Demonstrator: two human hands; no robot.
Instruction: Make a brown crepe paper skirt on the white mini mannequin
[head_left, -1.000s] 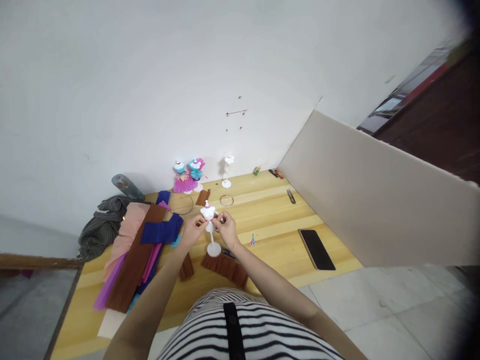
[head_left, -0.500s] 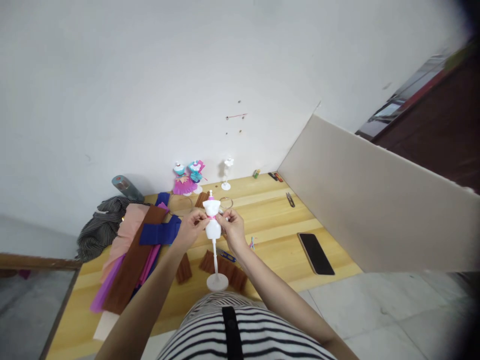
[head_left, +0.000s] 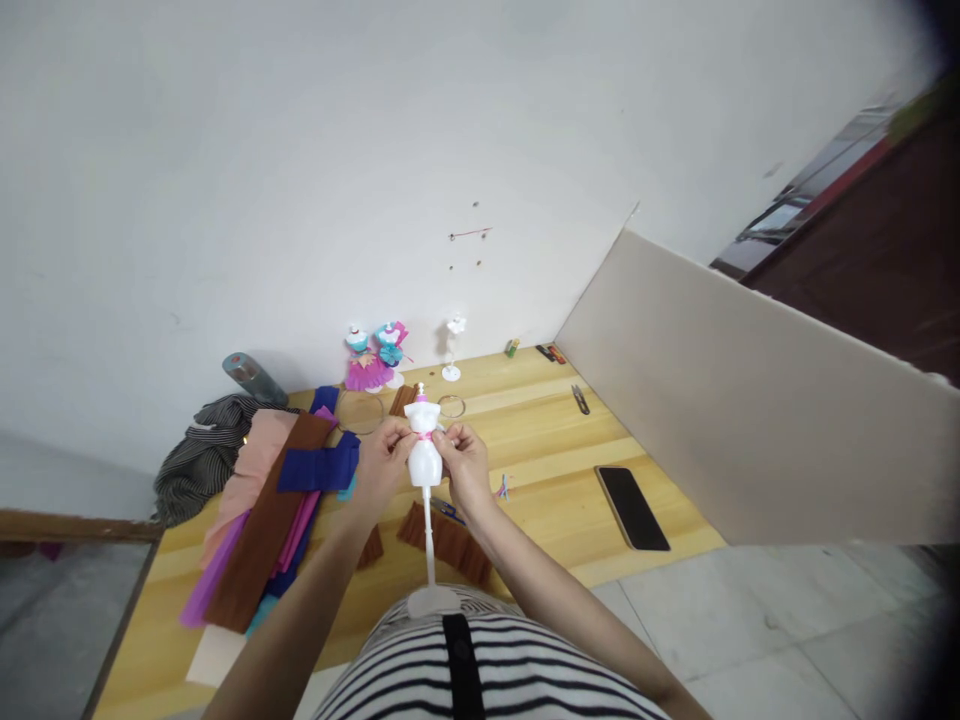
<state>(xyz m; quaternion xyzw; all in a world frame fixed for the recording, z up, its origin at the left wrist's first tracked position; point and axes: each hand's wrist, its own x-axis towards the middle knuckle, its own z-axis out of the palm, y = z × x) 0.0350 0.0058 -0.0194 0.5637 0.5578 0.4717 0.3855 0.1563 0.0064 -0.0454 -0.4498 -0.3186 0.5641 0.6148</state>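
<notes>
A small white dress-form mannequin on a thin stand is in front of my body, its round base against my striped clothing. A narrow pink band crosses its waist, and a pink collar sits at its neck. My left hand pinches at the band on the left side of the waist. On the opposite side, my right hand is closed with thumb and fingers at the band too. The band's ends are hidden by my fingers.
Folded fabric strips pile up on the left, beside a striped cloth. Two dressed mannequins and a bare one stand by the wall. Brown pleated fabric, blue-handled snips and a phone lie on the table.
The mannequin's base has swung down and nearer to my body, with the stand shifting slightly. Both hands keep their pinch at the waist.
</notes>
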